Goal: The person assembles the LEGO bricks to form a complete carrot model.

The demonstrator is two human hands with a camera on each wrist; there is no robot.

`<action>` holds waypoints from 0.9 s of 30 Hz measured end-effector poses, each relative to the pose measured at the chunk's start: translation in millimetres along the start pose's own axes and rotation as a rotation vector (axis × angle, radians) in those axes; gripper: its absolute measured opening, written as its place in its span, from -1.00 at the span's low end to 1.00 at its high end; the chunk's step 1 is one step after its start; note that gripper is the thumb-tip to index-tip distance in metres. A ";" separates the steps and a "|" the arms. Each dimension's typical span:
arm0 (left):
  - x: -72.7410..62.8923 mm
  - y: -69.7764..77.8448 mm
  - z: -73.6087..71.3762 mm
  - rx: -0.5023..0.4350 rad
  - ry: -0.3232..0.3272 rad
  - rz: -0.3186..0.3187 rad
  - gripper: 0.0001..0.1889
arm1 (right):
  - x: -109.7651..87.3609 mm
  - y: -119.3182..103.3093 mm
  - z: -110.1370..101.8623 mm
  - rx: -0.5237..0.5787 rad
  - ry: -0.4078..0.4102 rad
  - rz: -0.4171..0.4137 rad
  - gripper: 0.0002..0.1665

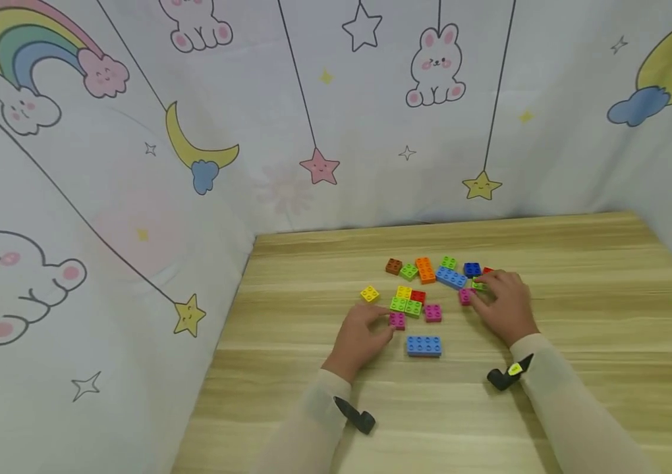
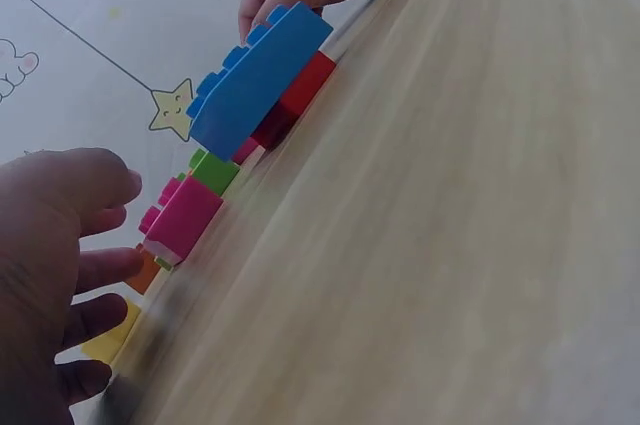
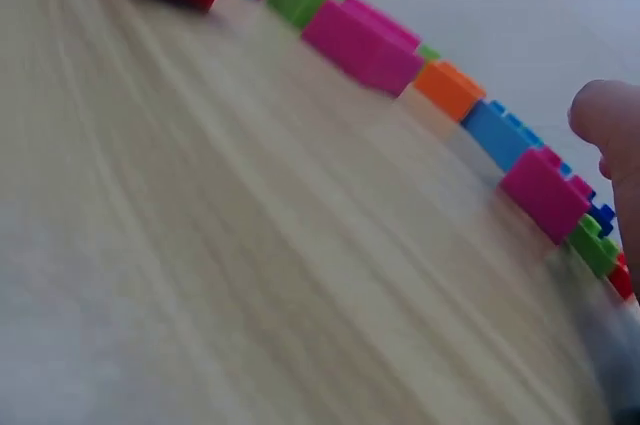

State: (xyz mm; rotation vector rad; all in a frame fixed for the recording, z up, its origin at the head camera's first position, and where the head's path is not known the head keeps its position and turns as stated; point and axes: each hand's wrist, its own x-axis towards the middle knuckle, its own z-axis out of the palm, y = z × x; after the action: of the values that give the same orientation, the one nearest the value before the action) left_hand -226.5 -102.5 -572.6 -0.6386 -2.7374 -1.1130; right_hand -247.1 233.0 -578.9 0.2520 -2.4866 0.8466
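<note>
My left hand is beside a magenta brick, fingers loosely bent and thumb apart from them. In the left wrist view those fingers hold nothing, and the magenta brick sits just past them. On the right, my other hand hovers over a second magenta brick and a green brick, partly covering the green one. The right wrist view has its thumb apart from the magenta brick. Between the hands lies a long blue brick, with a red brick under it.
Yellow, green and red bricks cluster near a third magenta brick. Behind them lie an orange brick, a brown brick, a light blue brick and a dark blue brick. A printed curtain borders the wooden table.
</note>
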 end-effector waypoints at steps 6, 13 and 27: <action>-1.8 3.7 -3.4 0.020 -0.050 -0.022 -0.70 | 16.4 -7.6 17.6 -0.140 -0.088 0.031 -0.45; -2.2 5.2 -2.8 0.017 -0.079 -0.034 -0.68 | 21.0 -16.3 22.7 -0.175 -0.129 0.136 -0.48; -4.8 5.1 -0.7 -0.008 0.049 0.155 -0.71 | -24.4 -44.9 -4.2 0.169 -0.050 -0.058 -0.54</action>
State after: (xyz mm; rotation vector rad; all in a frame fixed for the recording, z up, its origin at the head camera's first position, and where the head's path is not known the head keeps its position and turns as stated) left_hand -220.0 -101.4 -570.1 -0.7979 -2.5934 -1.0894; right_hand -210.0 200.4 -565.1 0.4066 -2.4422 1.0393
